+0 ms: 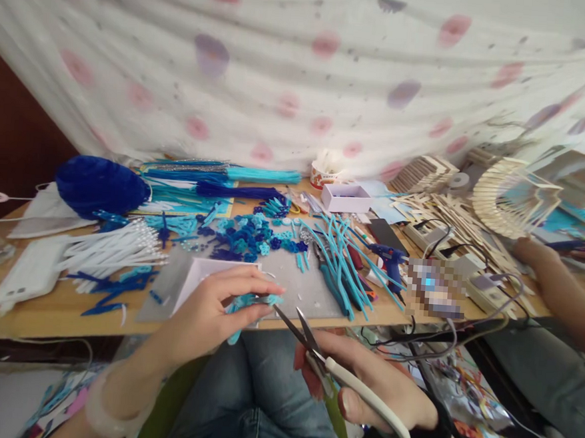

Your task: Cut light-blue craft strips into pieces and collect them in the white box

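Note:
My left hand [221, 301] pinches a light blue fuzzy pipe cleaner piece [246, 301] between thumb and fingers, over the front edge of the table. In my right hand [361, 377] is a pair of scissors [314, 344] with cream handles; the blades are spread, their tips close to the blue piece. A white box [192, 282] sits partly hidden behind my left hand. Past it lies a heap of blue and turquoise pipe cleaner flowers [251, 235]. Turquoise pipe cleaner stems [342, 259] lie beyond the scissors, over some pliers [332, 288].
White stems [114, 250] and a white phone-like object [31, 271] lie at left, near a dark blue fuzzy bundle [101, 188]. At right are a blue glue gun [392, 263], power strips [492, 290] with cables, wooden sticks [465, 224], and another person's arm [561, 288].

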Motion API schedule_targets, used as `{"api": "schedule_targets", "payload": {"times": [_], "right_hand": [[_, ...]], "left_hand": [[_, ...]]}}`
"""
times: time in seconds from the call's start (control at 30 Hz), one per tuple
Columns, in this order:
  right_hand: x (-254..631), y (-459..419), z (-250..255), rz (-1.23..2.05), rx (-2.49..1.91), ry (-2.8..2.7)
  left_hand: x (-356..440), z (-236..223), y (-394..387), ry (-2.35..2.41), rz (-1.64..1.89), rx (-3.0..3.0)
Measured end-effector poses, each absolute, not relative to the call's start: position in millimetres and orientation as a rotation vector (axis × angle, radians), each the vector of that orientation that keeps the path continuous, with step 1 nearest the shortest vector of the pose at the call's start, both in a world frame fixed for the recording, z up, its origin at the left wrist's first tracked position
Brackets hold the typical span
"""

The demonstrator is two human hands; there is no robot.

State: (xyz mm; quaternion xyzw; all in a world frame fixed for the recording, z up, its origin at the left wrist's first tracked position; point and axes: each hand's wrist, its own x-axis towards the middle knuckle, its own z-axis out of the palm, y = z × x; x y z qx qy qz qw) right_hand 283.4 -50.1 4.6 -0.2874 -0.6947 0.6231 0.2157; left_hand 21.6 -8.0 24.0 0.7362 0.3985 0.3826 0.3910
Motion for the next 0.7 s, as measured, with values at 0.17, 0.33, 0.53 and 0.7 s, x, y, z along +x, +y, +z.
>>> {"api": "schedule_targets", "payload": {"times": [0.17,0.33,0.53,0.7], "right_hand": [[282.6,-49.3,9.2,1.738,-0.817,-1.946],[282.0,-46.7,4.6,1.738,-0.771,-1.973],[279.7,-44.5,-2.7,1.908,-0.681,-1.905],[275.2,-43.7,0.2,1.916,-0.668,-1.877]], "left_hand": [[20.7,30.5,-6.9,0.987,0.886,1.898],[21.2,30.2,-2.6,0.913,0.725,1.776],[24.2,14.2,4.6,0.880,0.556,1.443],[32.7,3.2,5.2,0.742,0.473,1.500]]}}
